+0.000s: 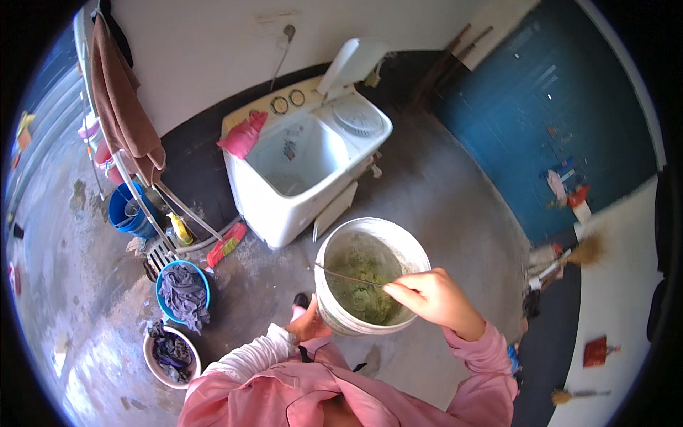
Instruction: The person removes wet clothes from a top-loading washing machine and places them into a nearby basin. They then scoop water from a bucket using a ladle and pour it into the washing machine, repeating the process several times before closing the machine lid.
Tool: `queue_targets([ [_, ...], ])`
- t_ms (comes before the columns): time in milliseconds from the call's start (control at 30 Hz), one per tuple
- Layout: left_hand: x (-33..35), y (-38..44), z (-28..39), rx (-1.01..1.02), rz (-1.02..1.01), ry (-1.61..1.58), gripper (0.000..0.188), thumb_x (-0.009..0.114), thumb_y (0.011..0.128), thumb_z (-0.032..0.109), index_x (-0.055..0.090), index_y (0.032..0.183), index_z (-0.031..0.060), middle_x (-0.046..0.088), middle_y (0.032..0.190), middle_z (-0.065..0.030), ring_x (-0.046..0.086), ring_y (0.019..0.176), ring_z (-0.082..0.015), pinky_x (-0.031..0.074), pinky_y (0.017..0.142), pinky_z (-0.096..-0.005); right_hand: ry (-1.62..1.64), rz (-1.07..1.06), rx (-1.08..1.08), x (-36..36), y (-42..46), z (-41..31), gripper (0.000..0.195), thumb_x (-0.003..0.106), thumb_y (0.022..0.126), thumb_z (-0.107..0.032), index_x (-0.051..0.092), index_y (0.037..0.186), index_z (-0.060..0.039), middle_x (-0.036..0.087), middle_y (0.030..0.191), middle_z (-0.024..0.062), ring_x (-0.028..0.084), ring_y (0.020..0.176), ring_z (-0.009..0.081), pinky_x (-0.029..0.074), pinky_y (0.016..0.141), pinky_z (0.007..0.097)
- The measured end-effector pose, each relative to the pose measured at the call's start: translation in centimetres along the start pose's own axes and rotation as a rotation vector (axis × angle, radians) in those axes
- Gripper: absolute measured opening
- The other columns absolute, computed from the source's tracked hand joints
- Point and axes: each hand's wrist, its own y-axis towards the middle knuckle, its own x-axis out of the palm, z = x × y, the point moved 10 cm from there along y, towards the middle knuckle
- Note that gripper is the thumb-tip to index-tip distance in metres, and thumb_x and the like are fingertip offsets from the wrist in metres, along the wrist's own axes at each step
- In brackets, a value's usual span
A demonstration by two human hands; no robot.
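A white plastic bucket (373, 227) is held up in front of me, its mouth tilted towards my view. Greenish residue coats the inside bottom, and whether it is wet or dry I cannot tell. My right hand (435, 299) grips the thin wire handle (347, 276) where it crosses the bucket's mouth. Against the bucket's lower left side rests my left hand (309, 323), supporting it from outside; its fingertips are partly hidden. Just beyond stands a twin-tub washing machine (299, 208), its wash tub uncovered and the lid on the right raised.
A pink cloth (244, 136) lies on the washer's corner. To the left are a blue basin (160, 283) and a pale basin (151, 363), both holding dark clothes. A red broom (227, 245), yellow bottle (180, 229), blue bucket (130, 227) and rack with a brown towel (120, 96) stand behind.
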Motion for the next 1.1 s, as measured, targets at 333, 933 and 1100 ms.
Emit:
queue_targets([
  [333, 4.7, 6.6, 11.1, 0.018, -0.034, -0.385, 0.12, 0.028, 0.062, 0.09, 0.04, 0.126, -0.0108, 0.056, 0.115, -0.0258, 0.061, 0.099, -0.0348, 0.05, 0.088, -0.0415, -0.054, -0.101, -0.183, -1.9, 18.6, 6.6, 0.025, 0.065, 0.082, -0.023, 0.066, 0.074, 0.0001, 0.054, 0.056, 0.0156, 0.052, 0.045, 0.0207, 0.039, 0.046, 0.0313],
  [933, 0.4, 10.9, 18.8, 0.059, 0.013, -0.161, 0.094, 0.043, 0.073, 0.079, 0.044, 0.124, -0.0003, 0.053, 0.117, -0.0185, 0.057, 0.104, -0.0317, 0.046, 0.093, -0.0389, 0.068, -0.021, 0.167, -8.3, 19.1, 10.9, 0.027, 0.065, 0.082, -0.016, 0.06, 0.063, 0.0018, 0.042, 0.045, 0.0094, 0.039, 0.04, 0.0101, 0.031, 0.041, 0.0278],
  [1100, -0.6, 13.0, 18.5, -0.056, 0.012, -0.039, 0.081, 0.039, 0.08, 0.074, 0.043, 0.133, 0.0123, 0.051, 0.126, -0.0111, 0.051, 0.109, -0.024, 0.042, 0.095, -0.0375, 0.16, 0.037, 0.478, -9.7, 15.5, 16.3, 0.03, 0.062, 0.085, -0.021, 0.063, 0.065, 0.0004, 0.045, 0.046, 0.0011, 0.039, 0.046, 0.0054, 0.031, 0.043, 0.0248],
])
